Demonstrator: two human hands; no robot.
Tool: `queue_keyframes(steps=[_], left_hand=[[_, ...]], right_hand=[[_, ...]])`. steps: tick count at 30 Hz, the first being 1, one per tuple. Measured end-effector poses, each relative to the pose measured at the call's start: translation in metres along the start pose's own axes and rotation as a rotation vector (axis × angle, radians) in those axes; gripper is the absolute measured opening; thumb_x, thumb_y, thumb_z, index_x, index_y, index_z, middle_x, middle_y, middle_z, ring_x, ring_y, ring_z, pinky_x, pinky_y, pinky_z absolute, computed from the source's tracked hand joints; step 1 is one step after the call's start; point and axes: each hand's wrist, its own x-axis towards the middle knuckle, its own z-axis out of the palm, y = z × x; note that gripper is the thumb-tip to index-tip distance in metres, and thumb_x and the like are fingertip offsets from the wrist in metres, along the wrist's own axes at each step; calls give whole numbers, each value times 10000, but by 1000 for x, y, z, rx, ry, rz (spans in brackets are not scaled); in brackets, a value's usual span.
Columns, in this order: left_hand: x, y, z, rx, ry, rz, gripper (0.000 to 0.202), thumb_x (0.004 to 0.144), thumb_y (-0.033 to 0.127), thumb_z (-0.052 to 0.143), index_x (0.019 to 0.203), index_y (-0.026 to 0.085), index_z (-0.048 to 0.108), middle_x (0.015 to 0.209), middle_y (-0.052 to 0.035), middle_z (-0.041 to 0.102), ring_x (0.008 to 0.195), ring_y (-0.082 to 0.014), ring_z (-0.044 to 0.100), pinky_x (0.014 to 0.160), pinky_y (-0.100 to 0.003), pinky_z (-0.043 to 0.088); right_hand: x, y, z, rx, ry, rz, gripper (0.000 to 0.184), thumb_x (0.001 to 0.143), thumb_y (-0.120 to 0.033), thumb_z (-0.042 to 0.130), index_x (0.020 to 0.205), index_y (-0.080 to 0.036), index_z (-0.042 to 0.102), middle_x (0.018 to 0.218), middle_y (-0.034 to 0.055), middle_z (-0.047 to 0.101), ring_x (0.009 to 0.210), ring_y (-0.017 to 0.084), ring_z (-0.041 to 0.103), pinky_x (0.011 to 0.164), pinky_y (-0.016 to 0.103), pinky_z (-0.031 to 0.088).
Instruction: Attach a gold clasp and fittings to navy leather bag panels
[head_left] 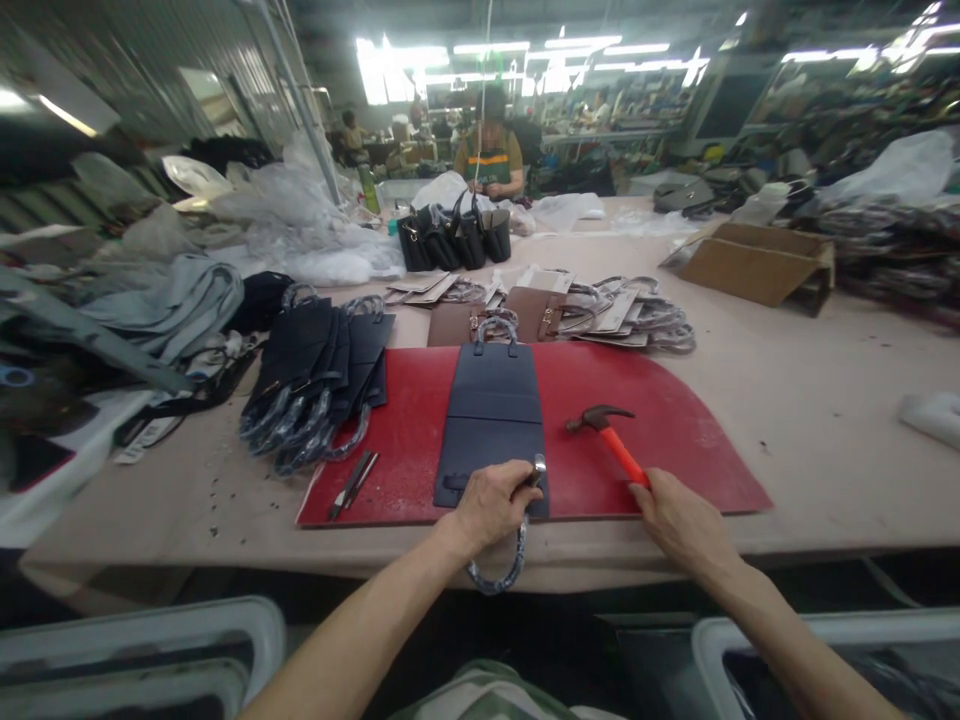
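Observation:
A dark navy leather bag panel point(491, 420) lies flat on a red cutting mat point(660, 440), with a wrapped handle at its far end and another hanging over the table's near edge. My left hand point(491, 505) is closed on the metal ring and handle fitting point(537, 472) at the panel's near end. My right hand point(679, 520) grips the orange shaft of a claw hammer point(609, 435), whose dark head rests on the mat to the right of the panel.
Small metal tools point(354, 483) lie on the mat's left part. A stack of navy panels point(315, 380) sits to the left, brown panels point(525, 315) and black bags point(454, 240) behind. A cardboard box point(757, 262) is at the far right. A person works at the table's far end.

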Motion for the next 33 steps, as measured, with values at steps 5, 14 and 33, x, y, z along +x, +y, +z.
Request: queue_keyframes(steps=[5,14,33], left_hand=[[-1,-2,-1,-1,-14,-4,23,893,202,663,879,216,652,889,-29,706,852,-189,678,794,-272,507],[9,-12,-1,-506,124,-303,177,896,327,619,947,177,698,953,-65,751,886,-195,713,825,-322,581],[-8,-86,-126,731,18,-756,316,884,402,538,870,151,729,927,-176,749,913,-338,709,759,-374,503]], right_hand=[[-11,-56,29,52,293,-232,319,941,-304,470,1171,-119,593,1233,207,602,1095,319,569,859,415,450],[-43,-123,59,290,160,-307,340,847,-262,596,1166,-145,592,1268,187,588,1168,333,522,948,454,419],[-70,-131,68,747,-261,34,141,846,-329,495,878,-219,576,667,5,631,624,200,607,600,295,403]])
